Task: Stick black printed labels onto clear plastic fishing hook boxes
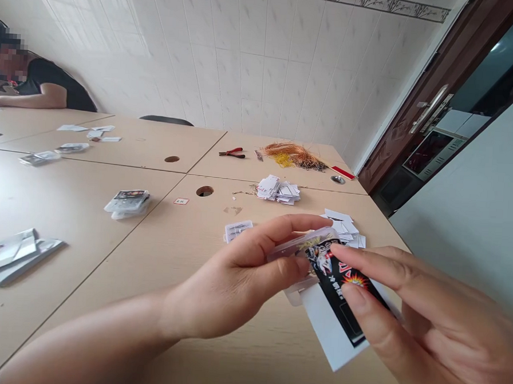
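My left hand (239, 277) is closed around a small clear plastic case (298, 251), thumb under it and fingers over its top. My right hand (422, 321) pinches a printed card (339, 302), black with a picture and red lettering on a white backing, and its upper end lies inside or against the case. Both hands hover just above the light wooden table (184, 251). Right behind them lies a loose heap of white cards (344, 228).
Another pile of white cards (278, 189), red-handled pliers (231, 153) and a bundle of orange and yellow tassel cords (295, 155) lie further back. Stacked cases (127, 202) and silver wrappers (12, 254) sit to the left. A person in black (51, 86) sits at the far left.
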The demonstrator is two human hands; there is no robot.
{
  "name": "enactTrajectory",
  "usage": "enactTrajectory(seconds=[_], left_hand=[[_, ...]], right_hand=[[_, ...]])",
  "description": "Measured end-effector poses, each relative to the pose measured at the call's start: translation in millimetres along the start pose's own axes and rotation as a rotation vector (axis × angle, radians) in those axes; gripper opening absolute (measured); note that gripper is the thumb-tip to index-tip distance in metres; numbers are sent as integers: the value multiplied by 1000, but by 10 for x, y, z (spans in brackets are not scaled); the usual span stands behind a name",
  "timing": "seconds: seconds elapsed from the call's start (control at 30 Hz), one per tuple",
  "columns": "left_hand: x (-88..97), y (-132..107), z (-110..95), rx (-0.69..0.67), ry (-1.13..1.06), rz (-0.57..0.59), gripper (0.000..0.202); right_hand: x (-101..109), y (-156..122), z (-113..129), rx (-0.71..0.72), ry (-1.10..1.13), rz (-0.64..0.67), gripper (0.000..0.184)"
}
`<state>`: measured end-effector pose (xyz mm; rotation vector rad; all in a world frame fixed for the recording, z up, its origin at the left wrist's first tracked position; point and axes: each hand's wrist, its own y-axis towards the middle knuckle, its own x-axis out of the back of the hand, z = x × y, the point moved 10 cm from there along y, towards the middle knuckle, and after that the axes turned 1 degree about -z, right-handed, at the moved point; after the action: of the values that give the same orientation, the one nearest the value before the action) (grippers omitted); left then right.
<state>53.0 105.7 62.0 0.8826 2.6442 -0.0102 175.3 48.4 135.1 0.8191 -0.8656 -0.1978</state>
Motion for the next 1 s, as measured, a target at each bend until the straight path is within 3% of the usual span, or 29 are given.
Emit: enactTrajectory(seconds=[0.3, 0.5, 1.0], left_hand=[[9, -33, -10, 2, 13, -3, 39], [35, -39, -63, -31, 113, -40, 32], [-33, -34, -123, -61, 71, -40, 30]], right_hand=[[18, -59, -20, -24, -11, -26, 23], [-11, -37, 0, 11, -26, 15, 22], [-19, -10, -20, 12, 6, -5, 22]])
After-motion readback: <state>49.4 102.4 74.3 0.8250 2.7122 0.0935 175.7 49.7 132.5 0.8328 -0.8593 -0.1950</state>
